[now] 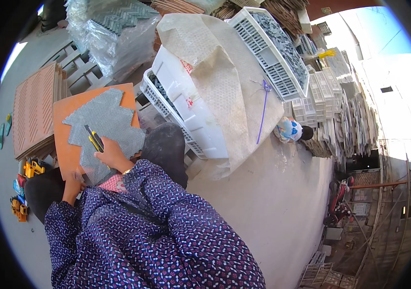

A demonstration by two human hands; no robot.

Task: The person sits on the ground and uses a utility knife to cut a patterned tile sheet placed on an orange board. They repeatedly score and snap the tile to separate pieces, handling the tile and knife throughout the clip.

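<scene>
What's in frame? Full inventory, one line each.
mesh sheet: one, grey, jagged-edged, on the orange board
orange board: one, on the person's lap
utility knife: one, yellow and black, in the right hand, on the mesh
ribbed boards: a stack, reddish-brown, left of the orange board
white crates: two near, more stacked far right
woven sack: one, beige, draped over the near crate
purple string: one, on the sack
small tools: several, yellow and blue, floor at left
left hand: at the board's near edge
right hand: grips the knife
</scene>
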